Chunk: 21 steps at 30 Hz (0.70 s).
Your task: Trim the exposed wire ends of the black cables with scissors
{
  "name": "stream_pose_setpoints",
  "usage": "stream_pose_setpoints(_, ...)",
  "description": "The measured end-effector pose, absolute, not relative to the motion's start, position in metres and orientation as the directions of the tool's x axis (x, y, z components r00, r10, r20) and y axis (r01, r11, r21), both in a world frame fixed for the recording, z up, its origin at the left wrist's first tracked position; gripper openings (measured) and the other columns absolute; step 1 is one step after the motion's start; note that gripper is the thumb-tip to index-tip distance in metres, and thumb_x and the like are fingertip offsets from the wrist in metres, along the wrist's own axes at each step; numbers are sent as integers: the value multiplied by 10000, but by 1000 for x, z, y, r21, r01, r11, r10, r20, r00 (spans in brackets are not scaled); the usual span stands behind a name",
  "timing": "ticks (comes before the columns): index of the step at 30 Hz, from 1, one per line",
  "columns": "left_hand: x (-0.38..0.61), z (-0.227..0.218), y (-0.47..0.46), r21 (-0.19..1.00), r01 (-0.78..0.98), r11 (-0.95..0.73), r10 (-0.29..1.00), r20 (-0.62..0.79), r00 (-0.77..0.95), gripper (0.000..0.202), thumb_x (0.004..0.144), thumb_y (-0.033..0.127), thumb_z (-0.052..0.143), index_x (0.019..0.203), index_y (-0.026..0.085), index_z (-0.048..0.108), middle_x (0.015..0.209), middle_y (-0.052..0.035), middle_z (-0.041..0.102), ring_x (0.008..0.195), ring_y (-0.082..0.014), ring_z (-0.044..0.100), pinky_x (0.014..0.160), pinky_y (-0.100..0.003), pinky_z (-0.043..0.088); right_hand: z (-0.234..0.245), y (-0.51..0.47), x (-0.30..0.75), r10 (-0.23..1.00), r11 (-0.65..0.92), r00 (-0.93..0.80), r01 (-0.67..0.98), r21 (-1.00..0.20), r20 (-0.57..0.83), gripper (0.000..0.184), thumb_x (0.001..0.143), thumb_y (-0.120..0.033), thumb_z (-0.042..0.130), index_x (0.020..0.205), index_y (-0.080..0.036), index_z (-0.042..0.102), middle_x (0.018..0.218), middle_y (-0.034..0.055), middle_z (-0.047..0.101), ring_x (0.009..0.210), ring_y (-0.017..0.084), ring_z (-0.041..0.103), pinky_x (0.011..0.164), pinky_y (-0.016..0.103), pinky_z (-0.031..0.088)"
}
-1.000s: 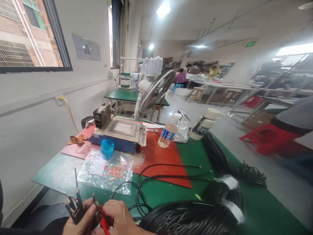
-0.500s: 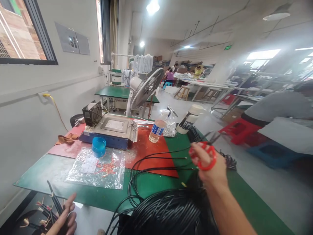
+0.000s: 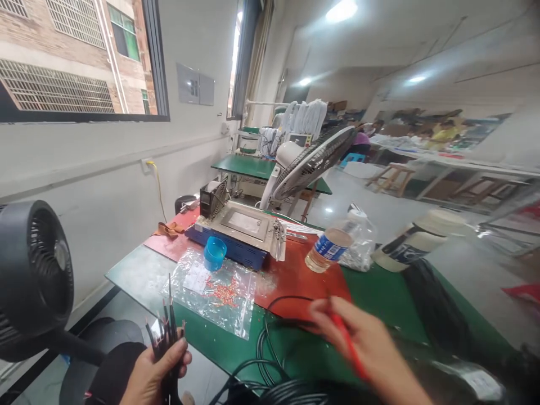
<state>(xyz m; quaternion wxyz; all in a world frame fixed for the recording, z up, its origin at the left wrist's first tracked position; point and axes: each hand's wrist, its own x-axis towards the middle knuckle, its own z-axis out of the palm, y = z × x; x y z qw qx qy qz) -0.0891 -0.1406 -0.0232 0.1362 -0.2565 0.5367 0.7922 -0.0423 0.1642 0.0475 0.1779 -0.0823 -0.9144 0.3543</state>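
My left hand (image 3: 154,368) is wrapped round an upright bunch of black cables (image 3: 169,326). Their cut ends stick up above my fingers, some showing thin coloured wires. Blurred by motion, my right hand (image 3: 358,337) holds scissors with a red handle (image 3: 349,344); the blades cannot be made out. Its thumb and forefinger point left, close over loose black cables (image 3: 261,349) on the table. Whether those fingertips pinch a cable, I cannot tell. A thick black cable coil (image 3: 291,394) lies at the bottom edge, partly cut off by the frame.
A clear plastic bag (image 3: 240,323) carries small orange-red bits, beside a blue cup (image 3: 215,254). Behind stands a blue metal heating device (image 3: 240,253). A bottle (image 3: 329,250) and a white jug (image 3: 415,242) stand right. A black fan (image 3: 37,275) is at left; people sit far back.
My view has turned left. My left hand has come up with the cable bunch, now fully seen. My right hand has swung inward over the loose cables, the scissors no longer pointing outward.
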Motion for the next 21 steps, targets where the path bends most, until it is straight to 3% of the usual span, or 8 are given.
stream_pose_setpoints(1,-88,-22,-139,790,-475,-388,-37,-528,-848,462,435,317,870,764,67,663,445,-21,609,405,-85,500,401,-177,390,47,139,-55,99,666,-974,-89,-741,206,317,768,-475,512,675,-195,629,633,38,611,564,154,542,534,235,411)
stream_pose_setpoints(3,-87,-22,-136,811,-440,-385,-3,-478,-879,428,469,391,843,700,90,645,377,24,526,350,-48,396,359,-162,274,43,95,-77,-145,530,-978,-203,-823,148,272,800,-403,513,715,-170,626,673,31,585,618,144,515,573,231,393)
stream_pose_setpoints(6,-88,-23,-136,835,-420,-356,68,-425,-902,401,515,457,801,598,122,597,339,66,415,329,-23,288,363,-167,155,28,53,-100,-329,301,-940,-193,-934,88,256,756,-397,590,829,-162,661,654,-1,524,622,125,466,563,219,356)
stream_pose_setpoints(12,-89,-25,-138,825,-492,-277,268,-425,-865,415,587,532,720,526,150,571,306,59,376,297,-23,224,370,-217,105,-4,27,-115,-504,-80,-861,124,-989,-67,452,607,-449,740,912,-122,671,640,-25,488,558,70,385,515,193,282)
stream_pose_setpoints(16,-90,-27,-135,828,-510,-236,303,-436,-848,421,578,527,722,499,133,596,308,45,380,294,-28,242,370,-227,102,-11,25,-113,-531,-195,-840,249,-949,-111,446,552,-418,787,837,-93,674,627,-20,493,568,62,405,534,186,292)
stream_pose_setpoints(21,-90,-27,-129,804,-533,-265,330,-443,-833,421,564,523,733,489,136,587,299,68,334,284,-19,221,361,-217,93,-12,27,-112,-521,-265,-850,252,-931,-82,411,575,-432,772,745,-81,643,616,1,530,559,72,445,549,200,316)
